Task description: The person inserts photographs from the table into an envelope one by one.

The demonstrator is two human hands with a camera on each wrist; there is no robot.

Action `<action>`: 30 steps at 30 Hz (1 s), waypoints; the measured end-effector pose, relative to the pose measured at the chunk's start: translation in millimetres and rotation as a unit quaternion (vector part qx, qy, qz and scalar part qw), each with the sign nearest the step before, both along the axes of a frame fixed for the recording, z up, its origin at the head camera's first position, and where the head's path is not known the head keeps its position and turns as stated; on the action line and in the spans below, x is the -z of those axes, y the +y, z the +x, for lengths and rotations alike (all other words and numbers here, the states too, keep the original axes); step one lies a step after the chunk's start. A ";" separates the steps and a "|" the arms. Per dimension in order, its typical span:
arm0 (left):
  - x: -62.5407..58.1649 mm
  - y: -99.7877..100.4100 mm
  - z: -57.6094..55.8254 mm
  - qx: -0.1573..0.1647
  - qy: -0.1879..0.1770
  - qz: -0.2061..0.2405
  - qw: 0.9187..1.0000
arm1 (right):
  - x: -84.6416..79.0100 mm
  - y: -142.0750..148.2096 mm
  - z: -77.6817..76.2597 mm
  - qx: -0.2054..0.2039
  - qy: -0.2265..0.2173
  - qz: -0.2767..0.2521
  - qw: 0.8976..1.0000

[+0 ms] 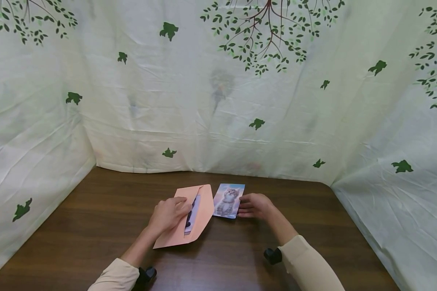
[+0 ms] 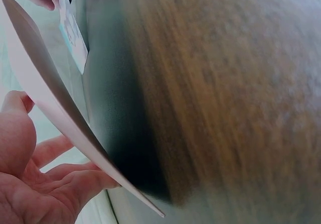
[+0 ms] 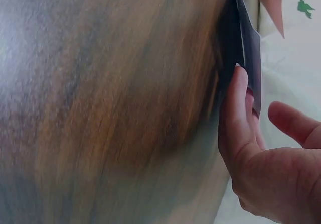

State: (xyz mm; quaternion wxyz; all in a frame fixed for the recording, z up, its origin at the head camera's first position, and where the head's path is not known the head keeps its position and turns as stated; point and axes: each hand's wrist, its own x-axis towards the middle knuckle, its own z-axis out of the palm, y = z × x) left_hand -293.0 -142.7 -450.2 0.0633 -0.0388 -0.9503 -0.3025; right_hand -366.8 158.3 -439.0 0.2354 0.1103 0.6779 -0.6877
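A peach-coloured envelope [image 1: 167, 239] tilts over the table, and my left hand [image 1: 170, 216] grips it from the left. Out of its opening shows part of a lavender card [image 1: 193, 216] with dark marks, partly covered by my fingers. Just right of the envelope is a picture card of a kitten [image 1: 228, 200], its lower left corner close to the envelope's edge. My right hand [image 1: 255, 206] has straight fingers at that card's right edge. The right wrist view shows the thumb [image 3: 293, 123] standing apart from the card [image 3: 255, 66].
Both hands are over a dark brown wooden table [image 1: 106, 218]. A white curtain [image 1: 149, 101] printed with leaves hangs around its back and sides. Dark wrist mounts [image 1: 273, 256] sit by both sleeves.
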 end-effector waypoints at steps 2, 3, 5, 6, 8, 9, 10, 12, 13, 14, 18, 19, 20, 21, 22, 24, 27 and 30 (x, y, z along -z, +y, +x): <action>0.1 0.1 -0.3 0.000 0.000 -0.001 1.000 | 1.1 -2.6 -0.8 0.012 0.001 0.000 1.000; 0.3 0.1 -0.5 0.000 0.001 -0.001 1.000 | 1.7 -3.7 -1.2 0.016 0.002 0.001 1.000; 0.4 0.3 -0.8 0.001 0.001 -0.001 1.000 | 2.4 -5.2 -1.3 0.020 0.003 0.001 1.000; 0.2 0.5 -0.6 0.001 0.000 0.000 1.000 | 2.2 -6.0 -1.3 0.021 0.004 0.002 1.000; 0.0 0.6 -0.5 0.001 -0.001 0.001 1.000 | 2.6 -6.9 -1.8 0.024 0.004 0.002 1.000; -0.1 0.6 -0.4 0.001 -0.002 0.001 1.000 | 2.8 -7.2 -2.1 0.023 0.005 0.002 1.000; -0.4 0.7 -0.3 0.000 -0.003 0.001 1.000 | 3.1 -7.5 -2.6 0.024 0.006 0.002 1.000; -1.0 0.8 0.1 -0.001 -0.004 0.001 1.000 | 3.5 -8.1 -3.4 0.029 0.008 0.002 1.000; -1.1 0.9 0.1 -0.001 -0.005 0.001 1.000 | 3.9 -8.6 -3.8 0.030 0.010 0.000 1.000; -1.3 0.9 0.3 -0.002 -0.006 0.001 1.000 | 4.3 -9.0 -4.2 0.032 0.010 -0.001 0.999; -1.8 1.3 0.7 -0.003 -0.008 0.003 1.000 | 5.8 -10.9 -4.3 0.037 0.012 -0.012 0.999; -1.7 1.3 0.7 -0.003 -0.008 0.003 1.000 | 6.1 -11.3 -4.3 0.037 0.012 -0.014 0.999; -1.6 1.3 0.6 -0.003 -0.008 0.003 1.000 | 6.1 -11.5 -3.9 0.038 0.012 -0.014 0.999; -1.7 1.3 0.7 -0.003 -0.007 0.003 1.000 | 5.7 -11.9 -3.5 0.039 0.012 -0.015 0.999; -1.7 1.2 0.8 -0.003 -0.007 0.003 1.000 | 5.5 -12.2 -3.2 0.041 0.012 -0.016 0.999; -2.1 1.0 1.1 -0.003 -0.009 0.005 1.000 | 4.6 -12.4 -2.7 0.041 0.017 -0.015 0.999; -3.0 0.9 1.3 -0.003 -0.012 0.005 1.000 | 3.1 -12.1 -2.3 0.044 0.022 -0.011 0.999; -3.7 1.1 1.4 -0.002 -0.015 0.004 1.000 | 1.2 -10.8 -1.8 0.042 0.029 -0.009 0.999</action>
